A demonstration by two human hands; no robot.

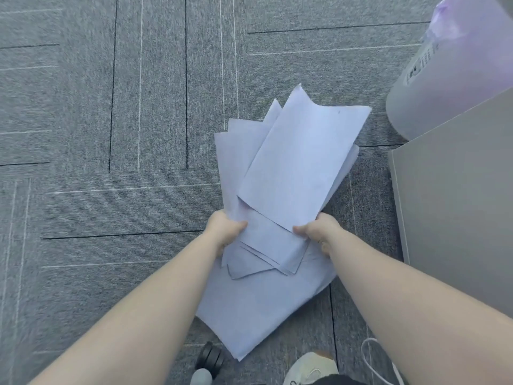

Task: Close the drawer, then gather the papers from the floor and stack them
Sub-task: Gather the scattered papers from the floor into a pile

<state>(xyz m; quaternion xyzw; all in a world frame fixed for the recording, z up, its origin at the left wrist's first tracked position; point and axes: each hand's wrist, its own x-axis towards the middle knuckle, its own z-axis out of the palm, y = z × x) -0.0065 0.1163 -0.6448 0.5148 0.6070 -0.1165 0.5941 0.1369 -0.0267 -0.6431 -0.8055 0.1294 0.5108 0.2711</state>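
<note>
Fingers [238,226] of both hands clamp the papers' [299,162] near edge.

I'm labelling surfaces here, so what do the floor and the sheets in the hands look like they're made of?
Floor: grey carpet tile by its look, with a fuzzy flecked pile, matte, and thin seams and stripes. Sheets: thin white paper, matte, with creased, bent corners, held by the left hand and right hand.

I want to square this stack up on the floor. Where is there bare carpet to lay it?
Open carpet stretches left of the papers held in the left hand and right hand. Right is crowded: grey cabinet, white bin. Near the shoe, a caster wheel.
</note>
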